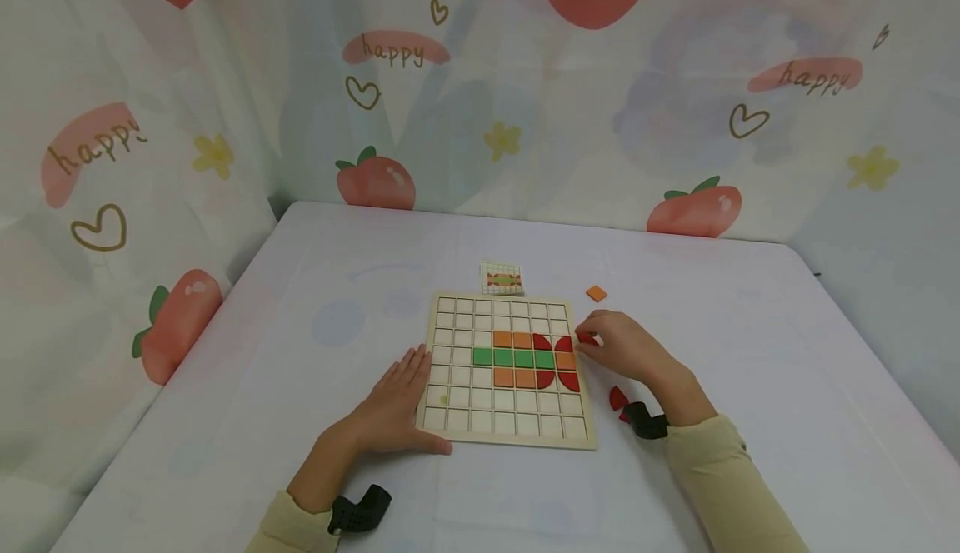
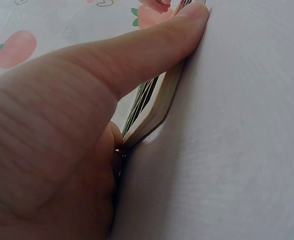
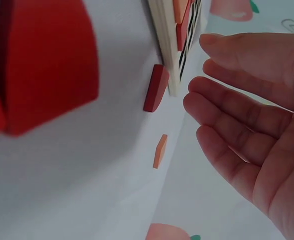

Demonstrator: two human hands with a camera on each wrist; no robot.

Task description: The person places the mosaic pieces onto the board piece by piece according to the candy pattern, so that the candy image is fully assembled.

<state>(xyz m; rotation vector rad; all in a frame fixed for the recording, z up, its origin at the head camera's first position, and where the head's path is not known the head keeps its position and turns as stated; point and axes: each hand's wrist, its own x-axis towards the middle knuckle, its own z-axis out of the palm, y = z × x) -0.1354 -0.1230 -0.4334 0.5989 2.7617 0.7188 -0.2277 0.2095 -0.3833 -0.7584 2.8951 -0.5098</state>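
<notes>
Loose pieces and seated tiles exposed at the right edge of the grid board

Principal hazard, in this inspector's judgement: sideways contact. The right hand hovers low beside the seated red quarter-circles; a brushing fingertip could tip or slide them from their cells. The left hand rests, fingers straight, along the left edge, its thumb at the near edge; uneven pressure there could skew the board. The black wrist device sits close to two red pieces on the table, and a dragged wrist could scatter them.

Position relative to grip: a loose red piece lies just beside the board's right edge, under the right hand and outside its grasp. The right wrist view shows thumb and fingers parted, with nothing visible between them. A loose orange tile lies farther out, near the far right corner, untouched.
</notes>
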